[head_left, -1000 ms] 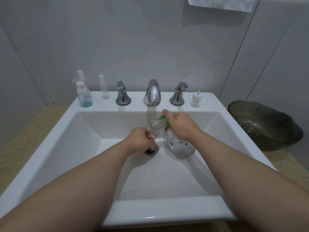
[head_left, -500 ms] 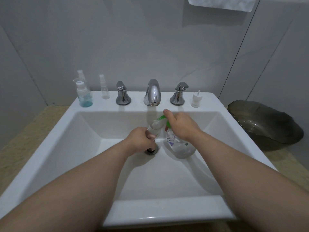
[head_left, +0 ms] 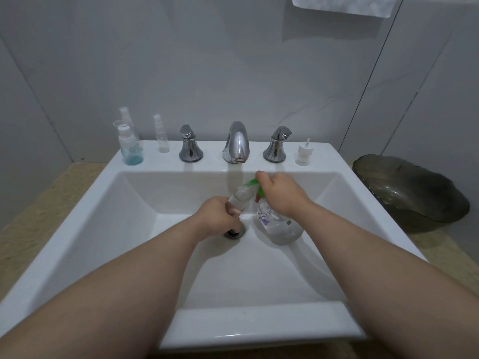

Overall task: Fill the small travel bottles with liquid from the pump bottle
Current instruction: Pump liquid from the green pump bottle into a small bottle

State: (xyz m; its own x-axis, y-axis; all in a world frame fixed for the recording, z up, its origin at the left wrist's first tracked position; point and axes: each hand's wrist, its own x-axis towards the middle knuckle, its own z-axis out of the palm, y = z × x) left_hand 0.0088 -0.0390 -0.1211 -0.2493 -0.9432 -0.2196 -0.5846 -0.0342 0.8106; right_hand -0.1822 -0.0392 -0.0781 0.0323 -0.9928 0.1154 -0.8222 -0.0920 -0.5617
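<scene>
Pump bottle (head_left: pixel 281 228), label illegible, in right hand (head_left: pixel 282 194); travel bottle (head_left: pixel 239 200) in left hand (head_left: pixel 216 216).

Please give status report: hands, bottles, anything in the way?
Left hand grips small travel bottle, mouth near green nozzle. Right hand grips pump bottle head, bottle resting in sink. Nothing between them.

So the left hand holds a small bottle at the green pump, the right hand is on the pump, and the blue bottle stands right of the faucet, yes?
No. The head view shows the blue bottle left of the faucet. The left hand does hold a small bottle at the green pump, the right hand on it.
</scene>
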